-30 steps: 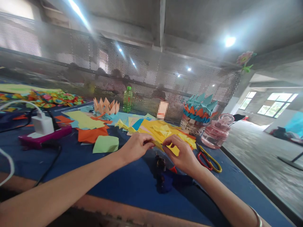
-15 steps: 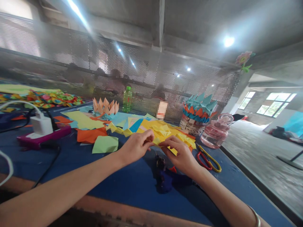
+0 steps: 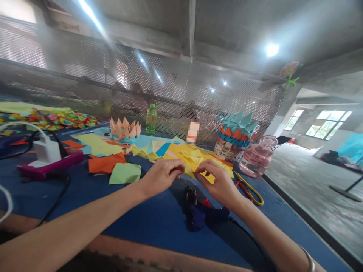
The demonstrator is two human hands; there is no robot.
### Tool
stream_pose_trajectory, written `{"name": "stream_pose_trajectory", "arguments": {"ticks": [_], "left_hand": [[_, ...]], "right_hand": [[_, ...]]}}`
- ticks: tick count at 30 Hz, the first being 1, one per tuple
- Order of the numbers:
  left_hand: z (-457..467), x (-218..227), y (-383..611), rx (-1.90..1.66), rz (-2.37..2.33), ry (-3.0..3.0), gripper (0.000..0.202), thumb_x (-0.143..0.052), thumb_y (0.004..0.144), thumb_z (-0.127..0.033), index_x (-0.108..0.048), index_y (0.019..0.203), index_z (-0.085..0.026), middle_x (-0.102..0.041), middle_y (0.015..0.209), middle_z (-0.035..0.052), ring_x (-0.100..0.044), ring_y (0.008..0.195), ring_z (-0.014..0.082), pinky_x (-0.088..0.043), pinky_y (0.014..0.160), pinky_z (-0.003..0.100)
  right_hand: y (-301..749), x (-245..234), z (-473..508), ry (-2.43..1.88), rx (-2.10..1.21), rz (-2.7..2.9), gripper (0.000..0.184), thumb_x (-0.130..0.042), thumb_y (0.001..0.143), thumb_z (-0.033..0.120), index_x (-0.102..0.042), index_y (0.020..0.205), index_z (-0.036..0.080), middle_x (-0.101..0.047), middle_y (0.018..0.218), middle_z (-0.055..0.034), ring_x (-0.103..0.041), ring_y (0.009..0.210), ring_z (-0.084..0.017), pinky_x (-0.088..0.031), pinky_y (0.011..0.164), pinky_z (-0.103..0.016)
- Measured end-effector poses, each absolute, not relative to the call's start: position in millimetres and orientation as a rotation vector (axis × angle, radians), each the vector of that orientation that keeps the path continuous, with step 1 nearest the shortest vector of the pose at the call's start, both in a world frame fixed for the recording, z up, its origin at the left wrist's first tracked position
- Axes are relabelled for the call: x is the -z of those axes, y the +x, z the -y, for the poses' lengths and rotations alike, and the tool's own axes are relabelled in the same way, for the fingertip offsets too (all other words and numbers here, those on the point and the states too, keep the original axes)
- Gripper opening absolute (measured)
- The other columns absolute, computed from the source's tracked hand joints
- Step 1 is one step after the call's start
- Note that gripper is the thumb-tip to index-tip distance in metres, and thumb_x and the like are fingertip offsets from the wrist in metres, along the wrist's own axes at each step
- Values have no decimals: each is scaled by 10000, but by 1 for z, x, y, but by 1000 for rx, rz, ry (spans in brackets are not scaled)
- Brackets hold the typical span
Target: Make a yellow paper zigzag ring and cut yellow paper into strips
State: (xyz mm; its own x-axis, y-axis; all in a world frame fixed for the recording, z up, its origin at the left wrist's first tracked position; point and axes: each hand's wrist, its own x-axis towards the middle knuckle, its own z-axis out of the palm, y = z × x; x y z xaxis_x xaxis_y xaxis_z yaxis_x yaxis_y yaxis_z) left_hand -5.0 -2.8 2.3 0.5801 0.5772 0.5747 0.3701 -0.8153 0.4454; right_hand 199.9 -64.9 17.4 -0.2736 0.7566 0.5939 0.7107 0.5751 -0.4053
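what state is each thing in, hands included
Left hand, pinching yellow paper
Right hand, pinching it too
Green bottle, upright, capped
Pink bottle, upright
Glue gun, lying, not held
Scissors, lying, open or shut unclear
White adapter, plugged into purple power strip
Peach paper crown, standing

Small yellow paper piece (image 3: 189, 171), slightly aslant, between left hand (image 3: 163, 175) and right hand (image 3: 217, 182).
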Motion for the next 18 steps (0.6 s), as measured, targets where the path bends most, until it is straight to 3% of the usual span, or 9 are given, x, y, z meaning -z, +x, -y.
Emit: {"name": "stream_pose_trajectory", "arguments": {"ticks": [3, 6, 8, 11, 14, 18], "left_hand": [[0, -1, -6, -1112, -805, 2505, 137, -494, 830, -107, -598, 784, -183, -651, 696, -19, -642, 649, 114, -453, 636, 194], [-1, 1, -7, -1126, -802, 2470, 134, -478, 846, -134, -590, 789, -180, -655, 724, -16, -644, 605, 101, -454, 598, 184], [-1, 2, -7, -1125, -803, 2456, 133, -474, 853, -149, -588, 791, -176, -648, 723, -20, -633, 557, 87, -447, 564, 175], [-1, 2, -6, -1140, -819, 2433, 124, -482, 852, -154, -593, 797, -170, -624, 694, -30, -618, 511, 71, -442, 545, 163], [-1, 2, -6, -1165, -830, 2410, 112, -493, 849, -155, -595, 803, -168, -617, 688, -35, -617, 505, 64, -443, 548, 155], [-2, 1, -8, -1165, -849, 2402, 116, -486, 850, -169, -591, 799, -173, -634, 715, -25, -626, 522, 73, -450, 545, 162]], "right_hand": [[214, -38, 79, -1361, -244, 2209, 160, -672, 774, 336, -630, 857, 206, -644, 836, -12, -590, 761, -159, -455, 665, -262], [229, -46, 93, -1385, -553, 2522, 585, -831, 533, 447, -631, 1042, 241, -661, 968, -17, -616, 796, -184, -471, 650, -248], [235, -40, 96, -1413, -566, 2565, 713, -863, 451, 435, -615, 1093, 246, -655, 1000, -26, -621, 794, -195, -470, 635, -246], [234, -29, 95, -1469, -503, 2567, 692, -868, 450, 374, -614, 1080, 243, -652, 973, -23, -611, 772, -193, -448, 599, -238], [229, -28, 93, -1508, -538, 2606, 557, -834, 529, 290, -617, 1038, 232, -656, 919, -12, -598, 757, -185, -432, 593, -234], [233, -37, 97, -1448, -527, 2557, 390, -676, 619, 117, -630, 992, 223, -661, 914, -13, -597, 783, -175, -438, 638, -233]]}}
